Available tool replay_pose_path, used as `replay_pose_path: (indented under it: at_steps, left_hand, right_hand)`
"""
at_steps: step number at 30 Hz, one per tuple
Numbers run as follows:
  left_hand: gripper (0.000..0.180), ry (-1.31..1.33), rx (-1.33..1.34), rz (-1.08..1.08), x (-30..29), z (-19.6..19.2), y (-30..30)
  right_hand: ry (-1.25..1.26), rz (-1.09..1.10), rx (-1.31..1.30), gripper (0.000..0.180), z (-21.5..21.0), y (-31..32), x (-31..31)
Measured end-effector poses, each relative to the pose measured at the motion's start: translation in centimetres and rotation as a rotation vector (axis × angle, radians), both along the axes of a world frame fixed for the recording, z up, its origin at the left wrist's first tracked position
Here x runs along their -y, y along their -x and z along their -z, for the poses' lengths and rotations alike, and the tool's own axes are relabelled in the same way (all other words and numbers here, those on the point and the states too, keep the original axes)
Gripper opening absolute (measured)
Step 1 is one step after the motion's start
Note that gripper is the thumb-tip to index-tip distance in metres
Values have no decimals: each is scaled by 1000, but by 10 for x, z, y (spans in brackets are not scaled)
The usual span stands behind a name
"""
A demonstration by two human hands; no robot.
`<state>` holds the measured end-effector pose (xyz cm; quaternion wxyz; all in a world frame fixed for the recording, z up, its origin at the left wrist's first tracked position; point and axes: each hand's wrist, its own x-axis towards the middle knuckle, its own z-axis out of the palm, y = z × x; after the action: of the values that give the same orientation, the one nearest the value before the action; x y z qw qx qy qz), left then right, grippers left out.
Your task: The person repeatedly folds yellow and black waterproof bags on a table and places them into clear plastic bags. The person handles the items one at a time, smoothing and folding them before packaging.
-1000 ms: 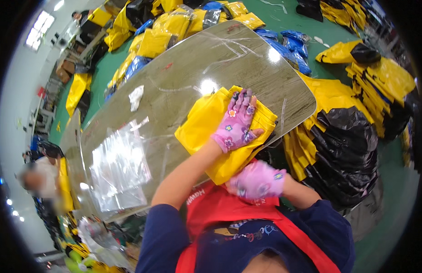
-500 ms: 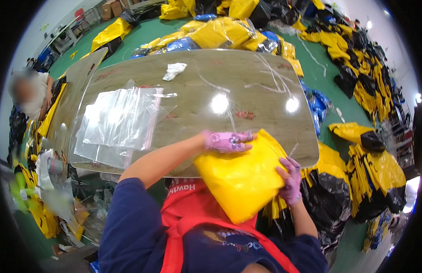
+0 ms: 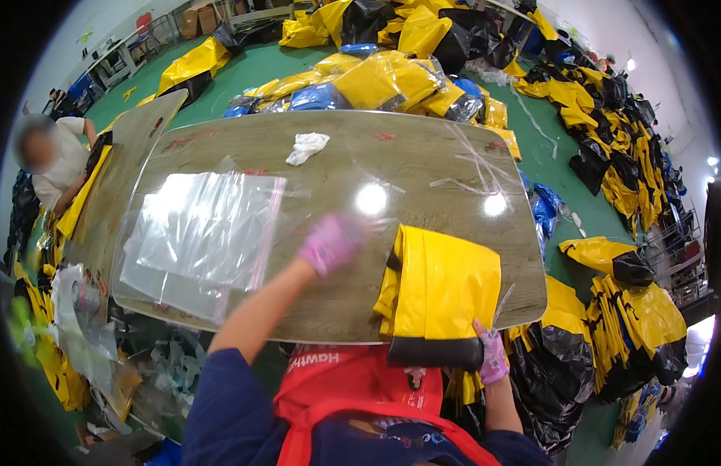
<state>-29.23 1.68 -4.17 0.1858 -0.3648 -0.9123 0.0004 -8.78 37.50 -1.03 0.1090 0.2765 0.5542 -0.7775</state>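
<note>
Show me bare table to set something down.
Bare: table between clear bags and yellow bundle, beneath the left hand; narrower, behind the bags, left of the white wad. Crowded: far right, clear strips; near right, the bundle.

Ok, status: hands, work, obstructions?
Left hand blurred above tabletop, nothing visibly held. Right hand grips folded yellow-and-black sheet, overhanging the near edge. No visible obstruction; clear plastic bags lie left.

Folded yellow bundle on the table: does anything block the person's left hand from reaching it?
Nothing visible stands between the blurred left hand and the folded yellow bundle; the right hand holds its lower right edge.
</note>
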Motion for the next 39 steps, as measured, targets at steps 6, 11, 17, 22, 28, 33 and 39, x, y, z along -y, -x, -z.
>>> replay_pose_path:
  at_steps: [6,11,17,22,28,33,39]
  left_hand:
    - [30,-546,231,-609,116,14,187]
    - [54,-697,443,39,-33,-68,46]
    - [20,-523,646,30,12,-35,-134]
    - [53,310,1708,-164,155,-41,-284]
    - [31,-130,543,-415,167,-102,-188]
    - [45,130,211,-145,151,-19,-109]
    - [54,-191,546,108,-4,-15,-121]
  right_hand:
    - [-105,-7,-51,39,3,-3,2]
    - [-42,57,-70,37,27,-10,-13]
    - [17,48,-59,39,16,-22,-16]
    - [49,-24,-9,44,30,-31,-42]
    - [113,-18,-54,44,28,-31,-36]
    - [121,53,-55,44,35,-50,-39]
    - [296,277,-121,44,25,-83,-42]
